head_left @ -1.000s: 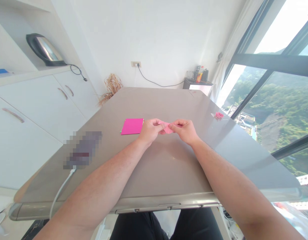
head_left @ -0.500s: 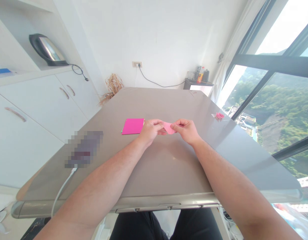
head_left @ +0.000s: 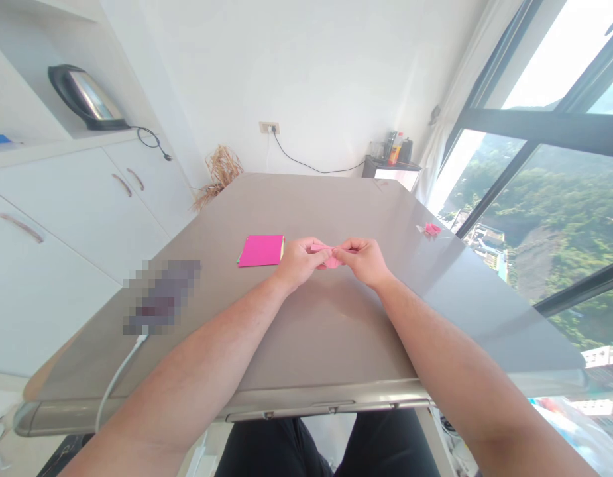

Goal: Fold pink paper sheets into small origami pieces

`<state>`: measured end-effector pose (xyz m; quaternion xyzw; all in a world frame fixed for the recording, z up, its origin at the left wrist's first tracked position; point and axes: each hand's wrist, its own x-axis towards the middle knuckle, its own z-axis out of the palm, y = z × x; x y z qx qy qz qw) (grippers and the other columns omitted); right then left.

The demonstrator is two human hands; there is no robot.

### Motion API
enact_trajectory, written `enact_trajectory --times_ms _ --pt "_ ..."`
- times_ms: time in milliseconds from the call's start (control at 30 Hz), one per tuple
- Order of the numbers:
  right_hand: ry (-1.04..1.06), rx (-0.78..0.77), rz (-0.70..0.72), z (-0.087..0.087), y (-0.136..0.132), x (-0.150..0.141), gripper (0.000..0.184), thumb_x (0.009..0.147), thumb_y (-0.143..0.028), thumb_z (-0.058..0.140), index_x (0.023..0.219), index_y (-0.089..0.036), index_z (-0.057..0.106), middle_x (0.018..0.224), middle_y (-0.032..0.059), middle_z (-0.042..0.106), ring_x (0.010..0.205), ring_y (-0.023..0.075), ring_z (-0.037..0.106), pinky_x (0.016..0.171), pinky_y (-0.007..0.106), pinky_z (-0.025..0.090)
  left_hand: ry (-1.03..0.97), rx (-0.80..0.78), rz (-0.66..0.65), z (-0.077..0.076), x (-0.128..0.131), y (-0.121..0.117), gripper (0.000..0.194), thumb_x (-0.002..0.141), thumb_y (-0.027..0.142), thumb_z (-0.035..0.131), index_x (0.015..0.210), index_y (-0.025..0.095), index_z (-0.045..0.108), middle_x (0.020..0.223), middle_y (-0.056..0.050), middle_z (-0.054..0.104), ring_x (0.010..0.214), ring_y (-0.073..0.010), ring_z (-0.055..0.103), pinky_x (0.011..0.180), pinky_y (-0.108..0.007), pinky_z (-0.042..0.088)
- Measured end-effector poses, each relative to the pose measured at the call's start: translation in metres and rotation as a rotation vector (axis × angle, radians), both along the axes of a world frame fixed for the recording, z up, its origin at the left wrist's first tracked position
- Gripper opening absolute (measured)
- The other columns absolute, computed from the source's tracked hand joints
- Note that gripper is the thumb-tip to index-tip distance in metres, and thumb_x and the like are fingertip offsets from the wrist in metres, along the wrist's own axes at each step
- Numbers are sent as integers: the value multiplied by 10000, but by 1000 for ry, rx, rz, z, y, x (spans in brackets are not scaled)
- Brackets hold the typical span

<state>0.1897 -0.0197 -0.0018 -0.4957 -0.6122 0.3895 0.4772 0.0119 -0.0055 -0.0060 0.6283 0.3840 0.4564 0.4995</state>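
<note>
My left hand (head_left: 301, 262) and right hand (head_left: 363, 260) each pinch the pink paper (head_left: 333, 263) between thumb and fingers; it sits over the table (head_left: 331, 338), right of the magenta-topped stack (head_left: 260, 251).

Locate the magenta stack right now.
In the head view, the stack lies on the table, left of centre, just left of the left hand.

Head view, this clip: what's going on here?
A person's left hand and right hand pinch a small piece of pink paper between them, over the table. A stack of square paper sheets, magenta on top, lies beside the left hand. A crumpled-looking pink piece lies off to the right.
</note>
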Motion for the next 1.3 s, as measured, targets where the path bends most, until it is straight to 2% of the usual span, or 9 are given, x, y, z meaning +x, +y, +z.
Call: enact_trajectory --times_ms 400,633,700,767,867,933,1067,1167,1300 --pt "8 -66 -45 1 6 7 319 646 -467 822 615 -194 659 559 -12 585 574 124 483 551 276 367 -64 -23 76 -5 -6 10 180 716 313 756 738 150 682 747 -43 720 749 -200 708 729 -366 593" --pt "99 -99 61 -4 16 19 291 701 -447 781 745 -161 748 629 28 663 603 136 573 647 299 488 -68 -116 26 0 -13 13 235 752 367 729 809 139 731 825 -89 747 777 -215 714 736 -366 588" --pt "77 -91 3 -5 17 19 292 734 -436 741 819 -157 761 678 40 688 607 139 580 652 307 501 -65 -147 -22 -1 -14 15 260 786 388 698 855 143 749 884 -111 759 833 -229 723 751 -364 587" --pt "30 -9 -177 -3 15 15 321 744 -413 721 952 -172 761 817 51 729 633 140 591 671 318 512 -61 -143 4 -4 -12 17 277 814 396 671 907 149 758 949 -121 764 890 -240 726 758 -358 587" --pt "-61 160 -415 0 8 1 348 765 -422 699 1026 -197 748 909 50 743 678 152 616 719 339 523 -29 -58 186 -9 -7 18 300 848 408 638 962 159 760 1000 -110 762 937 -244 719 738 -341 586" --pt "-73 136 -319 3 2 -10 327 815 -473 642 946 -201 768 785 43 732 695 179 647 713 348 528 29 34 272 -9 -2 15 337 873 441 608 996 167 762 982 -92 765 940 -241 712 724 -325 580" --pt "-69 132 -133 5 -4 -24 370 780 -466 699 1066 -238 759 984 46 765 930 213 695 848 362 535 259 318 212 -4 9 -2 303 907 360 570 1095 203 747 1051 -66 754 973 -227 692 774 -307 552" --pt "-62 154 -193 4 -4 -24 433 703 -443 772 1079 -230 746 1004 47 763 980 225 689 874 365 532 301 476 125 -1 15 -11 374 851 201 584 1209 215 688 1256 -86 671 1111 -230 641 792 -289 551" --pt "-77 168 -299 5 -1 -17 241 757 -402 695 884 -209 762 856 39 756 832 203 683 794 351 534 287 453 149 -5 15 -8 420 791 122 577 1188 217 678 1238 -91 645 1084 -216 631 815 -311 550"
